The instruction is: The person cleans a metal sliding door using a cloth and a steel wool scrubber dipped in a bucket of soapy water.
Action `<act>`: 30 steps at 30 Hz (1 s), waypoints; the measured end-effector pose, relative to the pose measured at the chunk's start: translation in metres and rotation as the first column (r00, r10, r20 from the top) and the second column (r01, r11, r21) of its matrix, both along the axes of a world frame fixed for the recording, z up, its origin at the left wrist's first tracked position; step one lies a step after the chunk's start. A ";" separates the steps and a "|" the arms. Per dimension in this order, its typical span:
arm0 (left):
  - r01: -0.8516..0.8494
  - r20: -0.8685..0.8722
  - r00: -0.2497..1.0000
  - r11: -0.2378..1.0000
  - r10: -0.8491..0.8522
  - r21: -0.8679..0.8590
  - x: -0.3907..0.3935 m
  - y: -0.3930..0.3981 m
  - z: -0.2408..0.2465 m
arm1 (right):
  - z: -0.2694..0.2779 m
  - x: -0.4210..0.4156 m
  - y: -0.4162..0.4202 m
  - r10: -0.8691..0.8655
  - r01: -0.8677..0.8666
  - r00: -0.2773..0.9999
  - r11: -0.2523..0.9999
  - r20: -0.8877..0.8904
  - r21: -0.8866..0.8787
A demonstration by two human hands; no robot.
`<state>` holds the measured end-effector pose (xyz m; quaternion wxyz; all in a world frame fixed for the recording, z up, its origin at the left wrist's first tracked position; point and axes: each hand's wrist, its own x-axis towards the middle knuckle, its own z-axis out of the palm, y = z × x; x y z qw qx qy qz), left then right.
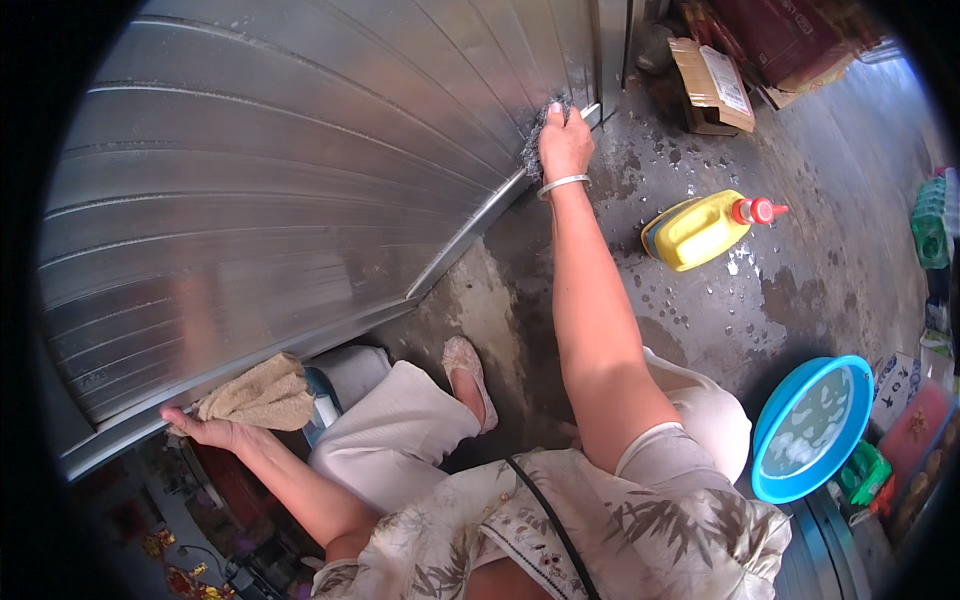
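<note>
My right hand (568, 141) presses a grey steel wool scourer (534, 148) against the lower edge of a ribbed metal door (300, 165), close to its frame. A bracelet circles that wrist. At the door's other end, my left hand (214, 433) holds a tan cloth (259, 396) along the edge, the thumb raised and the cloth draping over the fingers. Beyond my right forearm, a yellow jug (694, 231) with a red cap stands on the wet floor. A blue basin (763, 442) of cloudy, sudsy water is beside my right knee.
An opened cardboard box (709, 86) lies by the door frame, with a dark red carton (787, 37) behind it. Green plastic-wrapped goods (930, 225) line the far right. Water puddles spread over the concrete floor (810, 247). Cluttered items, partly dark, sit below my left arm.
</note>
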<state>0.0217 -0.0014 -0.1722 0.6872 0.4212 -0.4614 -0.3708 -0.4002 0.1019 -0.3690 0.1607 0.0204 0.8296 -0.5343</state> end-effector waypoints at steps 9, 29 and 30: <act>-0.017 0.102 0.995 0.998 0.022 -0.053 0.003 0.001 0.000 | -0.003 0.009 -0.021 -0.128 -0.008 0.913 0.943 -0.387 -0.332; -0.008 0.097 0.995 0.996 0.017 -0.087 -0.003 0.002 0.001 | -0.007 0.009 -0.001 0.016 -0.019 1.000 0.990 -0.027 -0.141; -0.003 0.074 0.997 0.998 0.007 -0.062 -0.003 0.003 0.001 | -0.007 0.010 -0.004 0.049 -0.084 0.987 0.968 -0.151 -0.236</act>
